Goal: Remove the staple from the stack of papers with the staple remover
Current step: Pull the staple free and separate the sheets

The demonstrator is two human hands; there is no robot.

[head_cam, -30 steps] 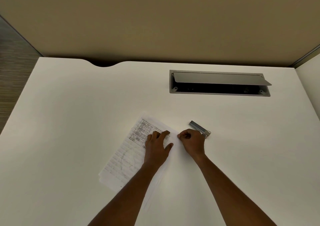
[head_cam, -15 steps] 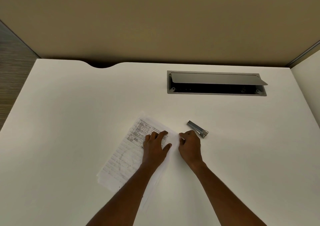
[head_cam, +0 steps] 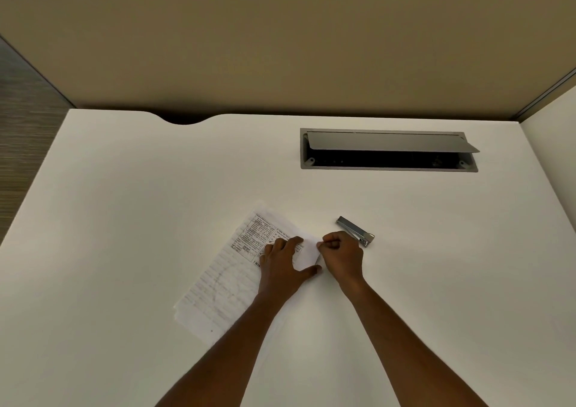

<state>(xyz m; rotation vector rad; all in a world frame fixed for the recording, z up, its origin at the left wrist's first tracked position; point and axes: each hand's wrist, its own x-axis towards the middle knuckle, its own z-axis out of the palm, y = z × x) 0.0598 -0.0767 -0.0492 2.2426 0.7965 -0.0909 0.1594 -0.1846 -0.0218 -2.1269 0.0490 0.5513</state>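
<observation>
A stack of printed papers (head_cam: 224,278) lies slanted on the white desk (head_cam: 124,219). My left hand (head_cam: 283,263) presses flat on the stack's upper right part, fingers spread. My right hand (head_cam: 341,255) is curled at the stack's right corner, thumb and fingertips pinched together at the paper's edge. Whether a staple is between them is too small to tell. The metal staple remover (head_cam: 355,230) lies on the desk just beyond my right hand, untouched.
A grey cable box (head_cam: 389,151) with its lid propped open is sunk into the desk at the back right. A tan partition wall (head_cam: 280,48) rises behind the desk. The desk's left edge drops to the floor.
Both hands stay at the stack's corner. My right hand has closed its fingertips tighter at the paper's edge; the staple remover has not moved.
</observation>
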